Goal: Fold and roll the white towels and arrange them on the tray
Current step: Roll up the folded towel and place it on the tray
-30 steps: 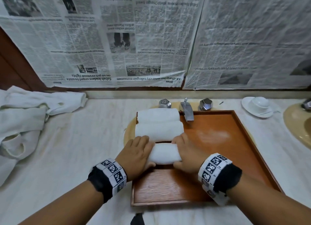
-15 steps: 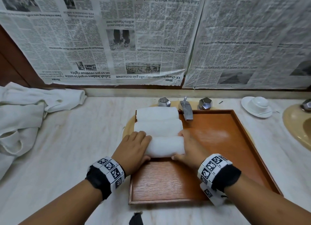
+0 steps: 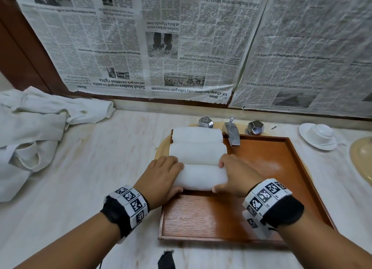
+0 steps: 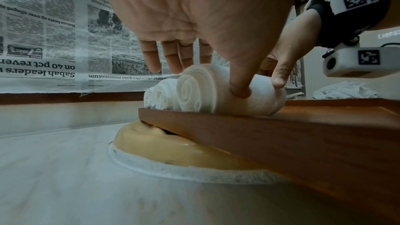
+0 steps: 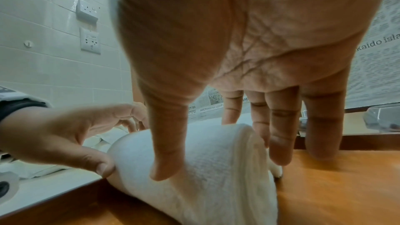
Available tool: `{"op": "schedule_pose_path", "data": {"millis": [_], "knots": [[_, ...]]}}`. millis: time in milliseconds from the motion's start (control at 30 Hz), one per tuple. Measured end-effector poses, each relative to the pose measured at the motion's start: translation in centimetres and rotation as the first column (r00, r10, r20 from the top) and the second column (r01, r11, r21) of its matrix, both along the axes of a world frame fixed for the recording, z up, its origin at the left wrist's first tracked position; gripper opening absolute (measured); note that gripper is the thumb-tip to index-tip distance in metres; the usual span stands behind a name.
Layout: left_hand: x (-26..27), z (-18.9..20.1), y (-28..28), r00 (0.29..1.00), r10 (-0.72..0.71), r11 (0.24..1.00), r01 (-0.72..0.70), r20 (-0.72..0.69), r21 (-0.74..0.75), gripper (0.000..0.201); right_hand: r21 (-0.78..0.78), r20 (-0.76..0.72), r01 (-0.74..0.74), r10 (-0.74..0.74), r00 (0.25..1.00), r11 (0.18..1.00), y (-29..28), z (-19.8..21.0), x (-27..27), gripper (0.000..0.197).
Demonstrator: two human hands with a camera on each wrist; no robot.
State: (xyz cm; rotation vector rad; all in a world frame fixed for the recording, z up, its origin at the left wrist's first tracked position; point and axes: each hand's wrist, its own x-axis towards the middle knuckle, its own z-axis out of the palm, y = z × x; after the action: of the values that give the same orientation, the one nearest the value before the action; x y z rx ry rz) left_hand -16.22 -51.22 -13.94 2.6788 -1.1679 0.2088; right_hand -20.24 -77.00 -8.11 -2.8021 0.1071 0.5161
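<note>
The left hand (image 3: 161, 178) and right hand (image 3: 237, 176) grip opposite ends of a rolled towel (image 3: 201, 177) lying crosswise on the tray (image 3: 221, 216), touching two other rolls (image 3: 198, 146).

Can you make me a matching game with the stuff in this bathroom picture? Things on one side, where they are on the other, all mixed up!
Things:
1. nearest rolled white towel
2. crumpled white towel pile
3. white cup and saucer
4. silver metal tap

Places:
A. on the counter, right of the brown wooden tray
B. between the left hand and right hand
C. behind the tray's far edge
D. far left on the counter

Pairs: 1-B, 2-D, 3-A, 4-C
</note>
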Motion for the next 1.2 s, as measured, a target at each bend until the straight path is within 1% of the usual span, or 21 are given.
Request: {"op": "schedule_pose_path", "data": {"millis": [100,167,267,433,567,600,700,733,900,1033,1133,1200], "knots": [[0.2,0.0,-0.1,1.000,0.022,1.000,-0.022,-0.003,-0.004,0.053,-0.022,0.013,-0.036,0.037,0.999,0.999,-0.2,0.0,0.3,0.054],[0.6,0.0,-0.3,0.999,0.040,0.999,-0.040,-0.018,0.004,0.049,-0.024,0.014,-0.042,0.042,0.999,0.999,-0.5,-0.1,0.6,0.051],[1.2,0.2,-0.5,0.994,0.067,0.998,-0.065,-0.082,0.027,0.047,0.061,-0.010,-0.015,0.015,1.000,0.998,-1.2,-0.8,1.1,0.048],[1.5,0.7,-0.6,0.977,0.096,0.995,-0.091,-0.190,0.034,0.065,0.233,0.001,0.052,-0.054,0.999,0.971,-2.2,-1.8,1.2,0.037],[1.4,0.7,-0.6,0.954,0.119,0.993,-0.121,-0.276,0.009,0.071,0.327,-0.010,0.116,-0.120,0.993,0.938,-2.5,-2.6,1.3,0.034],[1.5,0.8,-0.6,0.947,0.129,0.991,-0.131,-0.293,0.011,0.068,0.342,-0.015,0.135,-0.138,0.990,0.930,-2.6,-2.8,1.3,0.034],[1.7,0.8,-0.8,0.931,0.153,0.987,-0.159,-0.333,0.009,0.047,0.362,-0.038,0.176,-0.174,0.984,0.915,-2.9,-3.0,1.5,0.037],[1.8,0.9,-0.8,0.926,0.157,0.986,-0.164,-0.344,0.008,0.044,0.366,-0.044,0.183,-0.179,0.983,0.913,-2.9,-3.0,1.5,0.039],[2.0,1.0,-1.1,0.912,0.173,0.983,-0.181,-0.372,0.014,0.044,0.389,-0.064,0.237,-0.230,0.971,0.890,-2.7,-2.8,1.6,0.048],[1.6,1.3,-1.1,0.916,0.185,0.980,-0.197,-0.355,0.003,0.045,0.348,-0.102,0.335,-0.320,0.942,0.875,-2.8,-3.2,1.6,0.064],[1.3,1.5,-0.8,0.938,0.179,0.981,-0.193,-0.298,-0.018,0.047,0.316,-0.166,0.389,-0.354,0.921,0.865,-2.5,-3.0,1.5,0.068],[1.4,1.5,-0.8,0.945,0.195,0.979,-0.204,-0.262,-0.005,0.045,0.329,-0.179,0.410,-0.370,0.912,0.851,-2.1,-3.1,1.5,0.068]]}}
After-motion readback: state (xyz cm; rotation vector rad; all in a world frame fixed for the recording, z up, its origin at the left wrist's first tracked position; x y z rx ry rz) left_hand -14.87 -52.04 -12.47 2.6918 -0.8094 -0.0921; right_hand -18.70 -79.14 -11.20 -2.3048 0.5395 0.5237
